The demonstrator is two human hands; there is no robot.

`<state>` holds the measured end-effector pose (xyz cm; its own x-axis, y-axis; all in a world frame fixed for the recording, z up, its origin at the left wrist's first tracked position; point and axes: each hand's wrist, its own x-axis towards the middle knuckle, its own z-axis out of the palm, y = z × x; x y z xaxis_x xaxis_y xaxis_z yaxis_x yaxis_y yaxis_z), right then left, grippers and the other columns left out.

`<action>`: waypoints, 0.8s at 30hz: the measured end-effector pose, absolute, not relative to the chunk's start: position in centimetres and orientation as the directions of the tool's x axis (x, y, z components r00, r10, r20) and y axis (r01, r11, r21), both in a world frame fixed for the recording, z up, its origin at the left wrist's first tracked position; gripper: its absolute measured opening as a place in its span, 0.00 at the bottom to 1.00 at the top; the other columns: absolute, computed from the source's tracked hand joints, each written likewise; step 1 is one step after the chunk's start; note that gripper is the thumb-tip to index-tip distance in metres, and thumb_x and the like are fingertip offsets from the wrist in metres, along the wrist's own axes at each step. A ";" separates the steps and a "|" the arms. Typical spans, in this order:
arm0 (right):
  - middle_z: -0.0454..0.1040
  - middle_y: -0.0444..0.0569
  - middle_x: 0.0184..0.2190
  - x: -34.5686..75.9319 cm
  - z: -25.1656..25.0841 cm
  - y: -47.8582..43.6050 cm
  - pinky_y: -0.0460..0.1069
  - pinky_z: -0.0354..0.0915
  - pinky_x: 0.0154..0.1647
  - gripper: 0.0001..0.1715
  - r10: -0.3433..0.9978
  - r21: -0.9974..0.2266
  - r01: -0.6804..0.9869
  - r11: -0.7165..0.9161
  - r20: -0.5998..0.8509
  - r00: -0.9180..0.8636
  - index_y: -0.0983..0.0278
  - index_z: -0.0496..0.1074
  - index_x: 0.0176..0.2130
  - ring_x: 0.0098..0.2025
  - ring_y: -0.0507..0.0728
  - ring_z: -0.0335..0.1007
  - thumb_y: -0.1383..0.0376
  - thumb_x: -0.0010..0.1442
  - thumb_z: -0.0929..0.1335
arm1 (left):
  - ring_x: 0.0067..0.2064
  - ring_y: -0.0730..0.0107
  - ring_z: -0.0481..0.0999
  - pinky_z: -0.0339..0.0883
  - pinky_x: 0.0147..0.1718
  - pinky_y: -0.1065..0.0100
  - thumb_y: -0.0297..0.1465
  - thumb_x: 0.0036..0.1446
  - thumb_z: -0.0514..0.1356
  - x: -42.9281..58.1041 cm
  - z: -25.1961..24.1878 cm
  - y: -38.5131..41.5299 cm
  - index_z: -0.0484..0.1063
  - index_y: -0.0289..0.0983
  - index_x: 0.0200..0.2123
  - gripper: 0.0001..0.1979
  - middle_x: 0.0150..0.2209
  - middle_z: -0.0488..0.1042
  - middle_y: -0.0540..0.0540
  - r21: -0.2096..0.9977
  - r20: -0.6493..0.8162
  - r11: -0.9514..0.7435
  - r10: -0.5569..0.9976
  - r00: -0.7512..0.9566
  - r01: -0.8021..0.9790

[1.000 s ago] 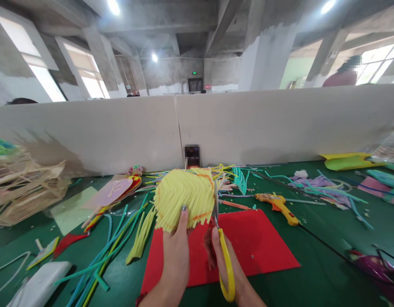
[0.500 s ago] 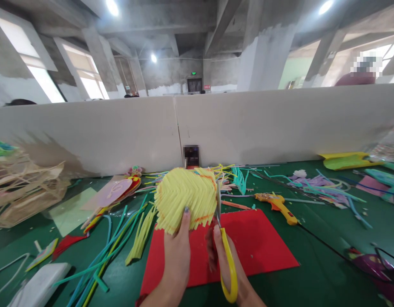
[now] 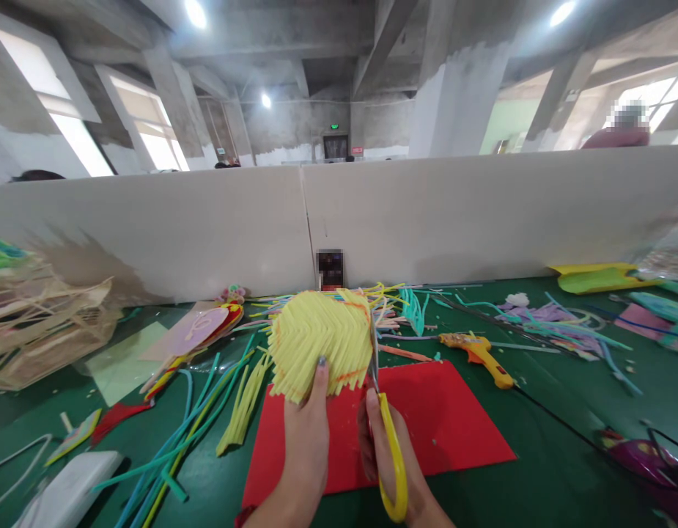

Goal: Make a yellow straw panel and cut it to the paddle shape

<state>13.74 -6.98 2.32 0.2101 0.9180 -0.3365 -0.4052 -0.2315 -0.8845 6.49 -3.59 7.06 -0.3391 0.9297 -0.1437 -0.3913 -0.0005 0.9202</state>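
While the right hand (image 3: 387, 449) holds scissors (image 3: 396, 449), the left hand (image 3: 308, 422) pinches a yellow piece (image 3: 317, 334) of slanting strips over the red sheet (image 3: 448, 418), the piece's right edge beside the blades (image 3: 375, 356). Right lies 1 glue gun (image 3: 484, 356), before the far partition (image 3: 437, 213).

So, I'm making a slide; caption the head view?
Left hand holds a yellow piece; right hand holds scissors at its edge.

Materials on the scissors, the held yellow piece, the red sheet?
Scissors: blades likely metal, grey with a sheen; handle probably plastic, smooth solid yellow.
Yellow piece: matte, soft-looking ridged strips, maybe fuzzy craft stems.
Red sheet: flat, even colour, straight edges; card or felt, can't tell.
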 end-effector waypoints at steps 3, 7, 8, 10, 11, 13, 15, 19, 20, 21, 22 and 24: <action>0.47 0.31 0.12 13.7 2.2 -6.9 0.40 0.44 0.10 0.37 0.917 -0.882 -0.417 -0.221 -0.333 0.219 0.60 0.52 0.24 0.12 0.42 0.40 0.33 0.40 0.66 | 0.55 0.66 0.71 0.60 0.57 0.65 0.27 0.55 0.62 6.5 7.1 -3.6 0.69 0.41 0.52 0.20 0.53 0.73 0.46 0.915 -0.149 -0.003 0.927 -0.345 -0.403; 0.47 0.31 0.11 13.7 1.7 -6.6 0.40 0.42 0.08 0.37 0.920 -0.889 -0.403 -0.218 -0.326 0.220 0.60 0.52 0.22 0.10 0.43 0.40 0.33 0.37 0.68 | 0.50 0.66 0.76 0.62 0.57 0.64 0.25 0.56 0.61 6.7 7.4 -3.6 0.68 0.41 0.53 0.21 0.49 0.76 0.45 0.906 -0.173 0.010 0.921 -0.348 -0.423; 0.46 0.31 0.11 13.7 1.6 -6.5 0.40 0.41 0.07 0.38 0.917 -0.882 -0.411 -0.229 -0.337 0.214 0.60 0.52 0.22 0.10 0.43 0.39 0.33 0.36 0.68 | 0.50 0.67 0.76 0.62 0.57 0.64 0.24 0.56 0.61 6.7 7.5 -3.6 0.68 0.40 0.54 0.21 0.49 0.76 0.45 0.905 -0.174 0.009 0.920 -0.351 -0.425; 0.45 0.31 0.11 13.6 1.5 -6.4 0.40 0.39 0.07 0.38 0.912 -0.873 -0.429 -0.233 -0.349 0.215 0.59 0.52 0.22 0.10 0.42 0.37 0.32 0.35 0.68 | 0.52 0.67 0.74 0.62 0.57 0.64 0.24 0.55 0.62 6.7 7.4 -3.6 0.68 0.40 0.53 0.21 0.51 0.75 0.45 0.907 -0.168 0.002 0.918 -0.359 -0.420; 0.45 0.31 0.11 13.6 1.5 -6.5 0.40 0.39 0.07 0.38 0.913 -0.873 -0.432 -0.226 -0.345 0.218 0.59 0.52 0.23 0.10 0.42 0.37 0.32 0.35 0.68 | 0.53 0.66 0.73 0.61 0.57 0.65 0.25 0.55 0.62 6.7 7.4 -3.6 0.69 0.40 0.53 0.21 0.51 0.74 0.45 0.910 -0.165 0.000 0.918 -0.362 -0.415; 0.47 0.31 0.11 13.5 1.8 -6.6 0.40 0.42 0.08 0.38 0.918 -0.880 -0.431 -0.200 -0.322 0.230 0.60 0.52 0.23 0.11 0.42 0.39 0.32 0.37 0.66 | 0.54 0.66 0.72 0.61 0.58 0.65 0.26 0.55 0.62 6.6 7.3 -3.6 0.69 0.39 0.52 0.20 0.53 0.73 0.44 0.913 -0.163 0.002 0.918 -0.361 -0.408; 0.50 0.32 0.12 13.5 2.2 -6.8 0.39 0.44 0.10 0.37 0.924 -0.887 -0.427 -0.174 -0.297 0.240 0.61 0.53 0.24 0.12 0.42 0.42 0.32 0.40 0.64 | 0.55 0.67 0.71 0.60 0.58 0.65 0.26 0.55 0.62 6.5 7.3 -3.5 0.69 0.40 0.52 0.20 0.53 0.73 0.45 0.913 -0.166 0.007 0.920 -0.355 -0.409; 0.53 0.34 0.15 13.9 2.4 -6.7 0.40 0.48 0.12 0.38 0.934 -0.908 -0.384 -0.169 -0.272 0.230 0.62 0.57 0.26 0.14 0.43 0.46 0.31 0.42 0.63 | 0.54 0.67 0.72 0.62 0.57 0.66 0.26 0.55 0.62 6.6 7.5 -3.6 0.69 0.40 0.52 0.20 0.52 0.74 0.46 0.908 -0.167 0.010 0.925 -0.342 -0.418; 0.54 0.35 0.15 14.1 2.4 -6.7 0.40 0.48 0.12 0.38 0.938 -0.912 -0.373 -0.171 -0.267 0.223 0.62 0.58 0.26 0.14 0.43 0.47 0.31 0.42 0.62 | 0.53 0.67 0.73 0.62 0.56 0.66 0.25 0.55 0.61 6.6 7.5 -3.6 0.70 0.40 0.52 0.20 0.52 0.74 0.46 0.907 -0.170 0.013 0.925 -0.340 -0.420; 0.54 0.35 0.15 14.3 2.3 -6.6 0.41 0.49 0.13 0.37 0.941 -0.916 -0.364 -0.170 -0.261 0.216 0.62 0.58 0.26 0.14 0.44 0.47 0.31 0.43 0.62 | 0.53 0.67 0.73 0.63 0.56 0.65 0.25 0.55 0.61 6.7 7.6 -3.7 0.70 0.40 0.52 0.20 0.52 0.74 0.46 0.905 -0.175 0.017 0.926 -0.336 -0.425; 0.55 0.35 0.15 14.4 2.3 -6.6 0.41 0.49 0.13 0.37 0.945 -0.919 -0.357 -0.165 -0.252 0.211 0.62 0.57 0.26 0.14 0.44 0.48 0.31 0.44 0.61 | 0.53 0.66 0.73 0.64 0.56 0.65 0.25 0.56 0.61 6.7 7.6 -3.7 0.70 0.40 0.52 0.19 0.52 0.74 0.46 0.902 -0.179 0.021 0.927 -0.329 -0.432; 0.56 0.36 0.16 14.6 2.2 -6.5 0.41 0.50 0.13 0.37 0.947 -0.926 -0.345 -0.153 -0.237 0.217 0.62 0.57 0.26 0.15 0.44 0.50 0.32 0.44 0.62 | 0.53 0.66 0.73 0.64 0.55 0.64 0.25 0.55 0.61 6.8 7.6 -3.8 0.70 0.40 0.51 0.19 0.52 0.74 0.46 0.899 -0.179 0.020 0.929 -0.325 -0.437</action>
<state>14.62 -6.45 2.24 0.2172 0.9469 -0.2370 -0.3450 -0.1526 -0.9261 6.76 -3.78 7.65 -0.3249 0.9287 -0.1788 -0.4371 0.0202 0.8992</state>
